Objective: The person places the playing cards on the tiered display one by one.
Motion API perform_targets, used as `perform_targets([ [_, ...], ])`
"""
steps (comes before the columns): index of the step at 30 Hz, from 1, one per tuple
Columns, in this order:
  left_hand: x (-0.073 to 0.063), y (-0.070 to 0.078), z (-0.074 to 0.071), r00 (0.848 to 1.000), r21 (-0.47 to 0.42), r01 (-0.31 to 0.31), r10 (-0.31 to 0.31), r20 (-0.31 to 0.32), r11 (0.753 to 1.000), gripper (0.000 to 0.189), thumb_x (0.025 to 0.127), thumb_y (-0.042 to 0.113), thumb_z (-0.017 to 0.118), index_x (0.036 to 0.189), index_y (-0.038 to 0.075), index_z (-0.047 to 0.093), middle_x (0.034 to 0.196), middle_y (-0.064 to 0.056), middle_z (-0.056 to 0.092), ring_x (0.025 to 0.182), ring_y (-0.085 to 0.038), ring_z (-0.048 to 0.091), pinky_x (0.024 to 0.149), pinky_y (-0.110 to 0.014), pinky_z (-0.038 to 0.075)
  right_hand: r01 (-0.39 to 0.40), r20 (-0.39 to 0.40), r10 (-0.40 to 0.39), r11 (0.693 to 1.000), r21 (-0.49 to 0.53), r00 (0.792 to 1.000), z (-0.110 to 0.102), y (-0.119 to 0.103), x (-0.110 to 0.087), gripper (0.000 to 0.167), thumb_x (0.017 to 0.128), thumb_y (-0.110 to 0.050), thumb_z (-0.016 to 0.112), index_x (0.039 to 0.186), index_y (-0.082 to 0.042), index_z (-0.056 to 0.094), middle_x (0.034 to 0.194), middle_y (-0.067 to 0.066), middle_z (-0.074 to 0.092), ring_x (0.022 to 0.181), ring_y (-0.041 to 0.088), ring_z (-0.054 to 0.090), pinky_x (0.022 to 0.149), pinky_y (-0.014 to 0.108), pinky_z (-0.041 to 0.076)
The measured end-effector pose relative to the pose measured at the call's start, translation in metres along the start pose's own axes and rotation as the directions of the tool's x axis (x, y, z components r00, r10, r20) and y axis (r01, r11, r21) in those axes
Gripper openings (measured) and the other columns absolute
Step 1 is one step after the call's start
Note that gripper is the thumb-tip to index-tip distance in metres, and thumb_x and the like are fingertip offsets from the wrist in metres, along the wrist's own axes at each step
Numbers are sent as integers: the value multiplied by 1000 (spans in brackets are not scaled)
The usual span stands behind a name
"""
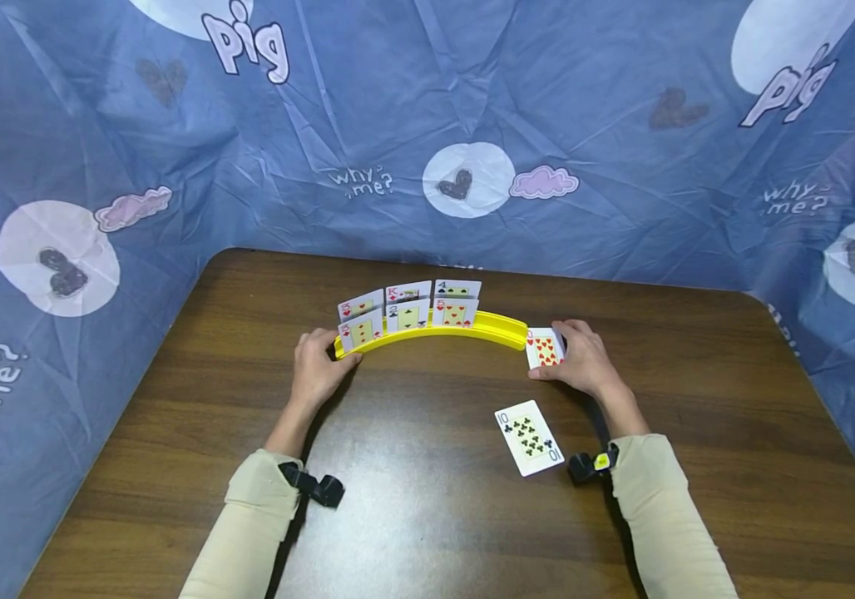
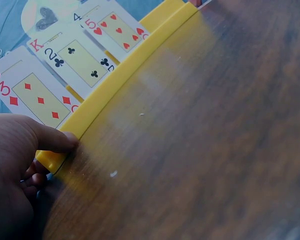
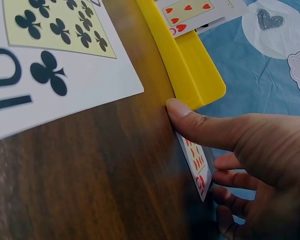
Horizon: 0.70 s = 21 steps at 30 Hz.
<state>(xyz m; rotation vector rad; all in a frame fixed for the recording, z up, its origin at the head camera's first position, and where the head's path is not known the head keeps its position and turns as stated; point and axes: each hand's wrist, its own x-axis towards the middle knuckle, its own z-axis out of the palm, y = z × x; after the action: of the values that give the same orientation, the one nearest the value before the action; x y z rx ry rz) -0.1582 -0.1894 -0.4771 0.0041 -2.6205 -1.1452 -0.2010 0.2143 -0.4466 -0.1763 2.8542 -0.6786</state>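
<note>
A curved yellow playing-card holder (image 1: 498, 329) stands on the table with two rows of cards in it. The front row shows the three of diamonds (image 1: 361, 330), two of clubs (image 1: 407, 314) and five of hearts (image 1: 454, 312); partly covered behind are a red three, a red king and a black four. My left hand (image 1: 315, 366) grips the holder's left end, thumb at its front. By the holder's right end, my right hand (image 1: 583, 358) holds a ten of hearts (image 1: 545, 348) between thumb and fingers, the card's left edge close against the yellow end.
A ten of clubs (image 1: 529, 438) lies face up on the brown wooden table (image 1: 412, 466), nearer me than the right hand. Blue printed cloth (image 1: 368, 100) hangs behind and beside the table. Each wrist wears a black strapped camera (image 1: 326, 491).
</note>
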Motion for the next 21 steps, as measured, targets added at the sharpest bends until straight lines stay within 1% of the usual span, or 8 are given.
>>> perform_targets([
  [6, 0, -1, 1, 1000, 6, -1, 1, 1, 1000, 33, 74, 10, 80, 100, -8, 72, 100, -25, 69, 93, -40, 56, 85, -49, 41, 13, -2, -13, 1000, 6, 1000, 0, 0, 1, 103, 71, -34, 89, 150, 6, 36, 148, 32, 38, 134, 49, 40, 113, 59, 33],
  [14, 0, -2, 2, 1000, 10, -7, 7, -4, 1000, 33, 74, 10, 81, 100, -8, 72, 100, -25, 69, 92, -40, 56, 86, -50, 41, -8, 29, 8, 1000, -2, 1000, -2, -1, 4, 106, 71, -34, 89, 152, 4, 33, 154, 30, 32, 139, 49, 36, 115, 61, 31],
  [21, 0, -1, 2, 1000, 4, -5, 5, -6, 1000, 33, 74, 9, 80, 100, -9, 72, 100, -26, 69, 92, -41, 56, 87, -49, 40, -9, 20, 9, 1000, 3, 1000, -1, -1, 4, 104, 70, -34, 89, 152, 3, 35, 151, 29, 35, 136, 46, 39, 114, 59, 33],
])
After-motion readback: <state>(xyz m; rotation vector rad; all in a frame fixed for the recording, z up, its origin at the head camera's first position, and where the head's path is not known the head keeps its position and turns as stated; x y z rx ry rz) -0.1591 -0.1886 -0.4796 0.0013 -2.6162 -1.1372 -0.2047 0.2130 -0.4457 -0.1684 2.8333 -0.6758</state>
